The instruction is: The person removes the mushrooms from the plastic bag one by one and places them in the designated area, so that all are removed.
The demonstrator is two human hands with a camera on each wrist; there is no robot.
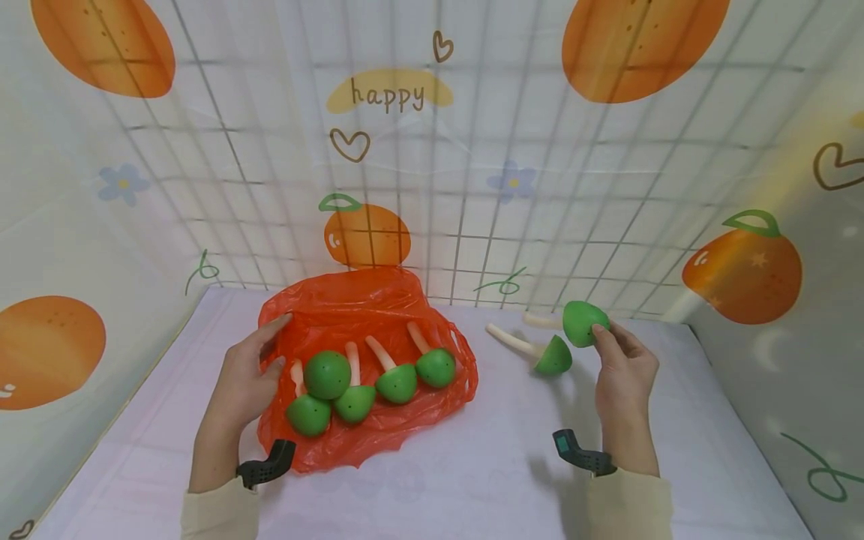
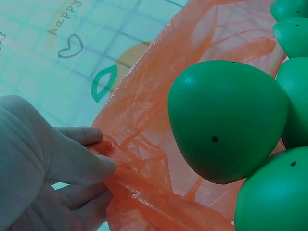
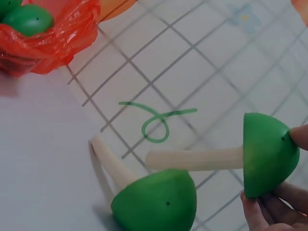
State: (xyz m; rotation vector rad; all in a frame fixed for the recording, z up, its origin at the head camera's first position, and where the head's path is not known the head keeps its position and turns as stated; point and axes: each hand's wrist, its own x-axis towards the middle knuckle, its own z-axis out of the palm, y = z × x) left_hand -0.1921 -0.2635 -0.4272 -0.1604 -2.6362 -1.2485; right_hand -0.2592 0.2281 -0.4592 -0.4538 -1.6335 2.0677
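Observation:
A red plastic bag (image 1: pixel 378 300) lies spread at the left, with several toy mushrooms on it. They have green caps and pale stems. My left hand (image 1: pixel 246 375) pinches the bag's left edge between thumb and fingers, beside a green cap (image 2: pixel 226 120). My right hand (image 1: pixel 624 367) holds another toy mushroom (image 1: pixel 584 323) by its green cap, its stem pointing left. In the right wrist view, thumb and fingers grip that cap (image 3: pixel 269 154) from either side. Just left of this hand, one more toy mushroom (image 1: pixel 553 355) lies on the table.
The white-covered table (image 1: pixel 472 480) ends at a grid wall (image 1: pixel 466 187) behind a printed sheet with oranges and hearts. More printed sheet (image 1: pixel 61 225) stands at the left side, and another at the right. Dark cameras sit on both wrists.

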